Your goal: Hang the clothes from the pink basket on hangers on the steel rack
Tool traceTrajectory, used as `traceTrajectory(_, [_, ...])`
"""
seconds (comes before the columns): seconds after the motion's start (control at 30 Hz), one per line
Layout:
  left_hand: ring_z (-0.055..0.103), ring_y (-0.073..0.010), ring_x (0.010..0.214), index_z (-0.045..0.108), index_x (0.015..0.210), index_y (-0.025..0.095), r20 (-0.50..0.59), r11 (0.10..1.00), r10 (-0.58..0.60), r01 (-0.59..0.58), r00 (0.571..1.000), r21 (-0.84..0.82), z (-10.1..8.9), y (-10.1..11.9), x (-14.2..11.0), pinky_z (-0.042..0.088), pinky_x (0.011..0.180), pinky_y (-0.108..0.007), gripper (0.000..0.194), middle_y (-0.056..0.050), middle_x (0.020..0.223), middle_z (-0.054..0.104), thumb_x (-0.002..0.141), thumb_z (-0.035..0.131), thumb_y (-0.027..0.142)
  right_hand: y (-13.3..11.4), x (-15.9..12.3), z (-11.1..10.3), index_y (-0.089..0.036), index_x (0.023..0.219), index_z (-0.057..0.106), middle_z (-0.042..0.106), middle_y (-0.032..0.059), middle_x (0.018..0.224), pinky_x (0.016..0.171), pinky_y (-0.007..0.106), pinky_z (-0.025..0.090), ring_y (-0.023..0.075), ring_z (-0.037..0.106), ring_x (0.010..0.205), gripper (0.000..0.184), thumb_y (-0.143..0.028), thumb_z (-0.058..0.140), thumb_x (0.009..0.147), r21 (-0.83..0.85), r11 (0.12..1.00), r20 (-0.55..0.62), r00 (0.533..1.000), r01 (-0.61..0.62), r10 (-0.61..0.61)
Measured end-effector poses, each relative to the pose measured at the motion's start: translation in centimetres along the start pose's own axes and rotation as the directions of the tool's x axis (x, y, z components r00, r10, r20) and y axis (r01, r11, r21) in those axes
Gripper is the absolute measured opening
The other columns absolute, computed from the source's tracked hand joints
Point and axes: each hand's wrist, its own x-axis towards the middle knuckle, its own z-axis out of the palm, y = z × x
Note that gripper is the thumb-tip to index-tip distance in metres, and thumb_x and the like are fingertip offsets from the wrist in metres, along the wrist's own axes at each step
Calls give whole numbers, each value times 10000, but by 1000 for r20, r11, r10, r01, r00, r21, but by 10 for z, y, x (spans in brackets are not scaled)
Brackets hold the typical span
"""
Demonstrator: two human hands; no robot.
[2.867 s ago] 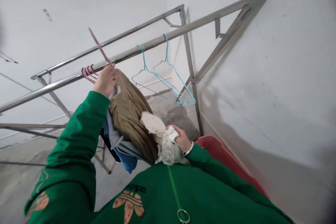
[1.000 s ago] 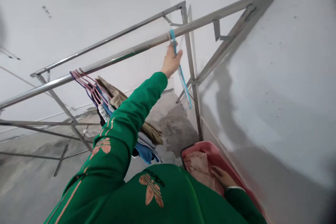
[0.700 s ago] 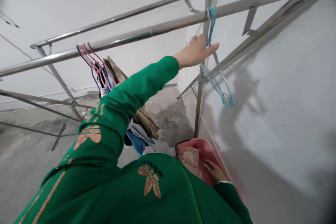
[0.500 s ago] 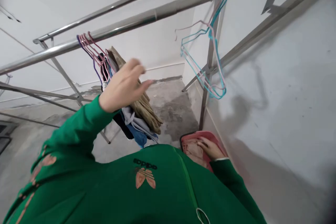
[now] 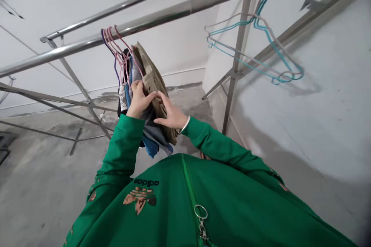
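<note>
Khaki trousers or a similar khaki garment [image 5: 155, 79] hang folded at the near end of a row of clothes on the metal rail [image 5: 162, 19]. At the garment's upper left edge, the fingers of my left hand [image 5: 139, 100] curl round the cloth, thumb stretched toward the right. My right hand [image 5: 173, 115] lies against its front, thumb and forefinger spread apart, the forefinger close to the left thumb. Pink hangers [image 5: 111, 40] and a purple hanger [image 5: 113, 56] carry the row. Grey cloth [image 5: 153, 129] and blue cloth [image 5: 150, 146] show below my hands.
Blue and pale pink hangers [image 5: 285, 61] dangle from the rail's right end, beside the white wall [image 5: 327, 123]. Grey metal legs [image 5: 232, 96] of the rack stand on the concrete floor [image 5: 49, 181]. A second, thinner bar [image 5: 130, 4] runs behind the rail.
My left hand has come down from the air onto the khaki garment. My right hand has left the pink basket of cloth and come up to the garment. The view has shifted; the basket is out of sight.
</note>
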Motion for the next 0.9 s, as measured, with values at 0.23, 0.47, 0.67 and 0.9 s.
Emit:
traceTrajectory(0.23, [571, -203, 636, 542, 640, 177, 7, 875, 96, -87, 995, 477, 0, 19, -36, 427, 695, -352, 306, -32, 581, 534, 835, 521, 411, 4, -7, 23, -175, 1518, -73, 235, 201, 1507, 1119, 526, 355, 319, 328, 1381, 1155, -384, 740, 724, -58, 996, -171, 983, -71, 61])
traceTrajectory(0.47, [608, -261, 750, 592, 889, 132, 335, 664, 357, -489, 872, 566, 2, 78, -86, 425, 768, -412, 215, -105, 735, 623, 903, 436, 280, -1, -32, 3, -208, 1440, 320, 506, 92, 1365, 1091, 379, 410, 199, 508, 1240, 550, -327, 420, 913, -14, 1000, -270, 963, -25, 21])
traceTrajectory(0.67, [645, -230, 875, 599, 961, 172, 501, 882, 247, -406, 829, 237, -3, 65, -69, 499, 773, -349, 241, -108, 917, 687, 926, 412, 319, 10, -52, -14, -188, 758, 594, 601, 19, 745, 761, 288, 470, 141, 568, 742, 210, -193, 392, 816, 50, 976, -407, 888, -213, 215])
traceTrajectory(0.9, [611, -191, 584, 667, 653, 257, 316, 896, 300, -380, 900, 229, -100, 94, -32, 533, 569, -333, 377, -34, 630, 654, 852, 459, 500, 12, -83, -20, -172, 566, 532, 507, -5, 570, 619, 253, 374, 119, 458, 586, 135, -197, 416, 630, 338, 878, -175, 894, -339, 412])
